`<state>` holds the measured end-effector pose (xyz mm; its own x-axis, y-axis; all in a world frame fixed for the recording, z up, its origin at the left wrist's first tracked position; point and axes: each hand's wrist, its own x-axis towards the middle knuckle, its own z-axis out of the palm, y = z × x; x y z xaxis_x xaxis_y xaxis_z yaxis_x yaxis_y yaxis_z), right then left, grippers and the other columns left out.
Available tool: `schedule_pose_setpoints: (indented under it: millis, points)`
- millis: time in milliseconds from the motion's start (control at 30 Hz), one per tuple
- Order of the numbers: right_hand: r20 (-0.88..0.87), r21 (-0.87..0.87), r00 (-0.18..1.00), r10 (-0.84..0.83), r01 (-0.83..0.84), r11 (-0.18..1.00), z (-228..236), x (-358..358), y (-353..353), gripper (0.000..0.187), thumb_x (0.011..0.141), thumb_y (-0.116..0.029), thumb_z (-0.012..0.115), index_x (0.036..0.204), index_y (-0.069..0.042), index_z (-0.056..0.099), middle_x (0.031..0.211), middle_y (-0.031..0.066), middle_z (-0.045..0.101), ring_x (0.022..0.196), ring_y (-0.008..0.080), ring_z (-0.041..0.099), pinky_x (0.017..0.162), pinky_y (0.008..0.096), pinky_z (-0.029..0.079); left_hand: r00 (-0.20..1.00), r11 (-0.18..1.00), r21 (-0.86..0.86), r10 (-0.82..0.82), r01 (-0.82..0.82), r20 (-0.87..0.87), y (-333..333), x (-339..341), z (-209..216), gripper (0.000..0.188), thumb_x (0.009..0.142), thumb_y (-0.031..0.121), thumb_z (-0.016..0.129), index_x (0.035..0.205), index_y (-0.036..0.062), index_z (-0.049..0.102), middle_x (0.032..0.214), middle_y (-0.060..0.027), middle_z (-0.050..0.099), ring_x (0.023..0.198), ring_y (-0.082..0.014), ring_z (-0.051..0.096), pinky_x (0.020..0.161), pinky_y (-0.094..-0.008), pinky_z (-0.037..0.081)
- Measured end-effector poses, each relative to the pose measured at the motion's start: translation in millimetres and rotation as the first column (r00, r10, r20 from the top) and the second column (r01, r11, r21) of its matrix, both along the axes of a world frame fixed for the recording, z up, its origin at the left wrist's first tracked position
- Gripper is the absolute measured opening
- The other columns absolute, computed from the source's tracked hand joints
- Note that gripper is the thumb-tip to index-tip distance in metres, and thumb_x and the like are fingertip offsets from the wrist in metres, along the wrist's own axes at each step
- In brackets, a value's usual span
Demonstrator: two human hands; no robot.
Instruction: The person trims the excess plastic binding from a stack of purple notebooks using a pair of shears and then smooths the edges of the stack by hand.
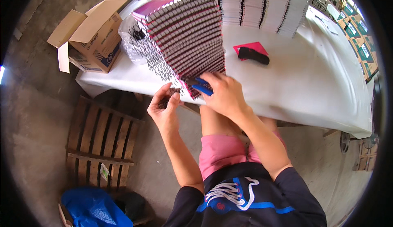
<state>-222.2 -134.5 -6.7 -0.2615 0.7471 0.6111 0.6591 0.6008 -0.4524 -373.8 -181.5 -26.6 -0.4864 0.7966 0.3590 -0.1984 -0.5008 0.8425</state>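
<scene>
A tall stack of spiral-bound notebooks (186, 34) with pink edges stands at the table's near side. Loose dark coil ends (153, 57) stick out along its left side. My right hand (228, 96) is closed around blue-handled pliers (202, 88), whose jaws are against the lower part of the stack and partly hidden. Just left of the stack's bottom corner, my left hand (163, 111) is closed on a small dark bunch of coil pieces (164, 102), pinched between thumb and fingers.
An open cardboard box (98, 43) and clear plastic wrap (129, 43) lie left of the stack. More bound stacks (254, 6) stand behind. A black pouch-like object (254, 55) rests on a pink sheet (258, 47) on the white-covered table (303, 88). Wooden slats (98, 137) stand below left.
</scene>
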Motion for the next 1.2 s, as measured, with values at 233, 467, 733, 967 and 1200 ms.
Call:
schedule_pose_setpoints:
  millis: [233, 467, 733, 967, 1200]
  points:
    - [-0.005, -0.031, 0.972, 0.235, -0.235, 0.971, 16.3, 26.7, -5.6, 0.033, 0.068, -0.021, 0.071, 0.099, -0.013, 0.062, 0.085, 0.0071, 0.062, 0.08, 0.028, 0.06, 0.074, 0.038, 0.046, 0.998, 0.997, 0.053, -0.045, 0.047, -0.033, -11.7, -34.7, -11.8, 0.029, 0.071, -0.003, 0.066, 0.099, -0.0046, 0.061, 0.082, -0.01, 0.063, 0.064, -0.014, 0.058, 0.052, -0.0234, 0.047]
    - [0.109, -0.101, 0.992, -0.07, 0.082, 0.992, -54.9, 137.1, -0.6, 0.041, 0.068, -0.023, 0.072, 0.103, -0.007, 0.06, 0.094, 0.0113, 0.06, 0.09, 0.0312, 0.055, 0.083, 0.0408, 0.04, 0.967, 0.967, -0.024, 0.253, -0.253, 0.0, 25.6, -81.1, 19.3, 0.028, 0.076, -0.001, 0.065, 0.104, -0.0035, 0.06, 0.083, -0.0069, 0.061, 0.068, -0.0104, 0.057, 0.06, -0.0237, 0.05]
    - [0.258, 0.025, 0.95, -0.176, 0.176, 0.984, -61.6, 132.2, 3.0, 0.042, 0.059, -0.014, 0.071, 0.099, -0.008, 0.06, 0.092, 0.0089, 0.059, 0.087, 0.0278, 0.055, 0.079, 0.0391, 0.041, 0.789, 0.904, -0.012, 0.367, -0.428, -0.492, 227.0, -134.3, 66.7, 0.026, 0.078, 0.016, 0.068, 0.1, 0.004, 0.066, 0.085, -0.01, 0.063, 0.074, -0.0151, 0.06, 0.067, -0.0279, 0.049]
    - [0.235, 0.008, 0.956, -0.178, 0.181, 0.983, -58.6, 127.7, 7.2, 0.042, 0.059, -0.011, 0.069, 0.1, -0.008, 0.06, 0.092, 0.0084, 0.058, 0.086, 0.0276, 0.055, 0.079, 0.0386, 0.041, 0.685, 0.93, -0.154, 0.128, -0.334, -0.717, 324.9, -187.6, 29.0, 0.038, 0.09, 0.037, 0.045, 0.105, 0.0088, 0.066, 0.107, -0.0192, 0.062, 0.104, -0.0304, 0.056, 0.091, -0.0347, 0.041]
    - [0.266, 0.028, 0.928, -0.261, 0.263, 0.964, -55.5, 128.5, 5.9, 0.046, 0.057, -0.014, 0.069, 0.101, -0.009, 0.06, 0.093, 0.0085, 0.057, 0.09, 0.0276, 0.054, 0.083, 0.0411, 0.039, 0.982, 0.996, 0.076, -0.022, 0.037, -0.188, 177.8, -107.7, 105.4, 0.062, 0.093, 0.053, 0.033, 0.117, 0.0, 0.055, 0.101, -0.0105, 0.059, 0.091, -0.018, 0.056, 0.078, -0.0299, 0.043]
